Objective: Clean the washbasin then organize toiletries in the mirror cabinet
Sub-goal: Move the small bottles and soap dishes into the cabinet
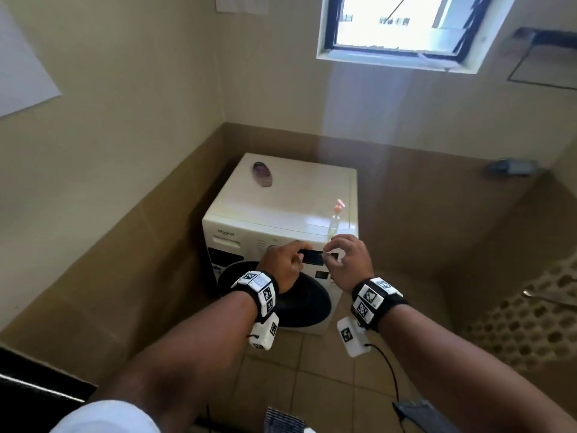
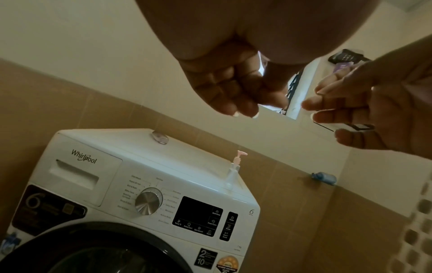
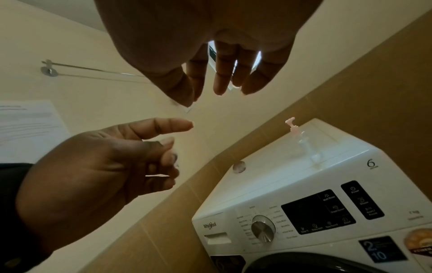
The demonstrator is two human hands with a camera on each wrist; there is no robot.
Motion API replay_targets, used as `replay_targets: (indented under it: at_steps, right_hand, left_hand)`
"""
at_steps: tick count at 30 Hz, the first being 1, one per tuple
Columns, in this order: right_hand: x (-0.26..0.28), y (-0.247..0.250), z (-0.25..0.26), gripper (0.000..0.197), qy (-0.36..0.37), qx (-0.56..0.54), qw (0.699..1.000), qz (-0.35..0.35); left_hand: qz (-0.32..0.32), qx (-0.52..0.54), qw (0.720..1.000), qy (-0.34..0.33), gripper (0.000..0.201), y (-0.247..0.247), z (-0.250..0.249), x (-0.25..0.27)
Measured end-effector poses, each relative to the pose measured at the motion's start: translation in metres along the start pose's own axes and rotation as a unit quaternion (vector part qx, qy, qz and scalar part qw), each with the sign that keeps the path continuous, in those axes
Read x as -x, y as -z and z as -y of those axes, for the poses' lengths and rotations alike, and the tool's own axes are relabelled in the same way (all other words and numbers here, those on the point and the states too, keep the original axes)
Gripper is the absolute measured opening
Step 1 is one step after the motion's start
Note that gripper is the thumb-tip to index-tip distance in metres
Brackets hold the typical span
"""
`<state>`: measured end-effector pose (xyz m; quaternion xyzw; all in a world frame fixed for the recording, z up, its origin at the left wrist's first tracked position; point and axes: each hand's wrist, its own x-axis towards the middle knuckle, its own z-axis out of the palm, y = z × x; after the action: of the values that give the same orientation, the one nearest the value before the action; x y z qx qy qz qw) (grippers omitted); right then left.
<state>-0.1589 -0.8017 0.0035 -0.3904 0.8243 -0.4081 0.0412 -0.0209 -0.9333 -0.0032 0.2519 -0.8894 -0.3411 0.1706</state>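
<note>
Both hands hover close together in front of a white washing machine [image 1: 290, 195]. My right hand [image 1: 331, 247] pinches a small clear thin piece [image 2: 326, 127] between thumb and fingertips; its corner shows below the thumb [image 3: 188, 109]. My left hand [image 1: 301, 249] sits just left of it, apart from the piece. Its fingers [image 2: 243, 109] are curled with the index finger out, and nothing shows in them. On the machine stand a clear pump bottle with a pink head [image 1: 334, 221] and a purple oval object [image 1: 262, 178]. No washbasin or mirror cabinet is in view.
A window [image 1: 402, 26] is high on the far wall. A towel rail [image 3: 93, 71] and a paper sheet [image 1: 22, 73] are on the left wall. A blue object [image 1: 512, 167] lies on the tiled ledge. Pebble flooring [image 1: 530, 323] is at right, a dark edge [image 1: 31, 379] at bottom left.
</note>
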Motion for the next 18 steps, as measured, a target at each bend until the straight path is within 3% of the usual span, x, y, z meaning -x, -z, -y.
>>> replay_targets:
  at_steps: [5,11,14,16,18]
  right_hand:
    - [-0.064,-0.023,-0.032,0.008,-0.09,0.024,0.995,0.038]
    - [-0.172,-0.043,-0.107,0.05,-0.223,0.019,0.974,0.017]
    - [-0.216,-0.058,-0.141,0.073,-0.253,0.019,0.967,0.038]
    - [-0.24,-0.071,-0.157,0.067,-0.241,0.032,0.967,0.076]
    - [-0.256,-0.083,-0.168,0.039,-0.229,0.05,0.968,0.091]
  left_hand:
    - [0.01,0.009,0.999,0.032,0.025,-0.016,0.021,-0.052]
    - [0.007,-0.079,0.993,0.091,0.051,-0.038,0.051,-0.16]
    - [0.027,-0.109,0.986,0.123,0.047,-0.046,0.066,-0.209]
    - [0.045,-0.112,0.982,0.147,0.031,-0.048,0.078,-0.238]
    - [0.043,-0.1,0.979,0.172,0.022,-0.05,0.097,-0.26]
